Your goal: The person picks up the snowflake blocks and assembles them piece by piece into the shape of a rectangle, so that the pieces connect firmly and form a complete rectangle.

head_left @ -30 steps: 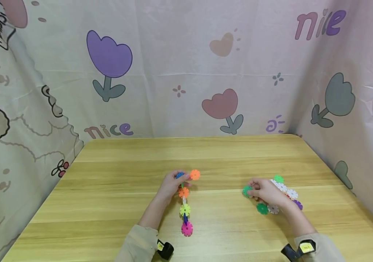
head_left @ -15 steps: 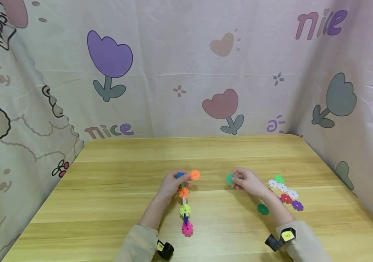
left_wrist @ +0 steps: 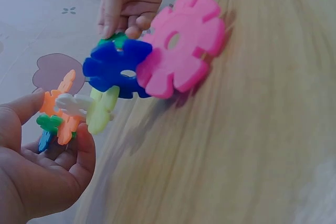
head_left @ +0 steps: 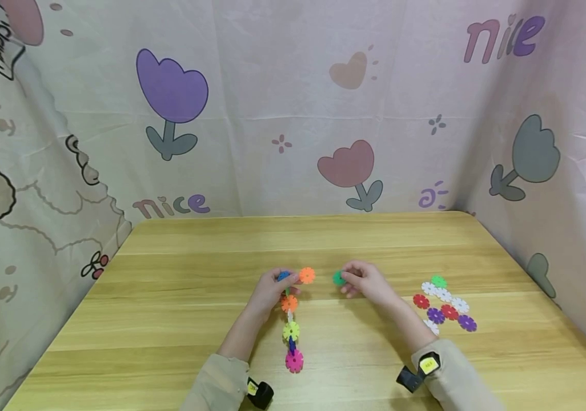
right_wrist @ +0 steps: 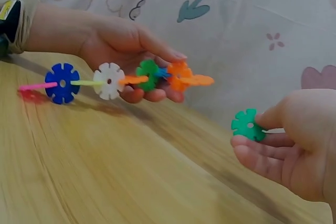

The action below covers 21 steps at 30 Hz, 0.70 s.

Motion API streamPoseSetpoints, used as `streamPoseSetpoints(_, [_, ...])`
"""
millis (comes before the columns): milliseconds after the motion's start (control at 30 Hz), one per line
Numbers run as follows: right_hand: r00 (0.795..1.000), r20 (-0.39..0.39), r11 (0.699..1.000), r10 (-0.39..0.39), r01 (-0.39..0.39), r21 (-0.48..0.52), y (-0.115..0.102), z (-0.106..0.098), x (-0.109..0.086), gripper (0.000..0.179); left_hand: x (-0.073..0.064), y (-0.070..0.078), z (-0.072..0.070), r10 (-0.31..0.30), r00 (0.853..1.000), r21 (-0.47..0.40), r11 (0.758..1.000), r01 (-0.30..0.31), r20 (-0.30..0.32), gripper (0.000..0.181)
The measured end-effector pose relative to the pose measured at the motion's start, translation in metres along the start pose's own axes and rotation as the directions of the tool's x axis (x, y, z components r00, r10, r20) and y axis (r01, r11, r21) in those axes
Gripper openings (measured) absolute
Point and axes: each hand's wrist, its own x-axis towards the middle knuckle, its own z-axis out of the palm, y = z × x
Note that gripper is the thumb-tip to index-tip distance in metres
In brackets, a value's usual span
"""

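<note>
My left hand [head_left: 269,291] grips the far end of a chain of interlocking snowflake discs near an orange snowflake disc [head_left: 307,275]. From there the chain runs toward me through blue, green, orange, white and yellow discs to a dark blue disc [left_wrist: 118,66] and a pink disc [left_wrist: 184,45] at the near end. Between thumb and fingers, my right hand [head_left: 367,282] pinches a single green snowflake disc [right_wrist: 248,125] by its edge. This loose disc faces the chain's orange end, with a small gap separating them.
Loose snowflake discs lie on the wooden table [head_left: 195,319] at the right, among them a red disc [head_left: 449,312], a purple disc [head_left: 468,323] and a light green disc [head_left: 439,281]. My right forearm passes over their near side. A printed curtain [head_left: 272,68] hangs behind the table.
My right hand has moved left, away from the loose discs, carrying the green snowflake disc toward the chain's orange end. My left hand and the chain have stayed in place.
</note>
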Motion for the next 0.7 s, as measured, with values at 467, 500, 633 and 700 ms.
streamPoseSetpoints(467, [0.998,-0.061,0.996,-0.035,0.04,0.08,-0.006,0.025,0.015,0.029,-0.001,-0.003,-0.002,0.06,0.998,-0.003,0.998,-0.06,0.035,0.037])
streamPoseSetpoints(500, [0.997,-0.065,0.996,-0.037,0.042,0.076,-0.007,0.026,0.015,0.028,-0.002,-0.002,-0.002,0.067,0.997,-0.002,0.998,-0.067,0.037,0.038])
streamPoseSetpoints(633, [0.997,-0.066,0.996,-0.05,0.055,0.073,-0.009,0.029,0.016,0.029,-0.001,-0.002,0.0,0.024,1.0,-0.011,1.0,-0.024,0.015,0.034])
streamPoseSetpoints(700, [0.997,-0.064,0.995,-0.053,0.058,0.082,-0.009,0.03,0.016,0.029,0.0,-0.001,0.0,0.009,1.0,-0.007,1.0,-0.009,0.006,0.033])
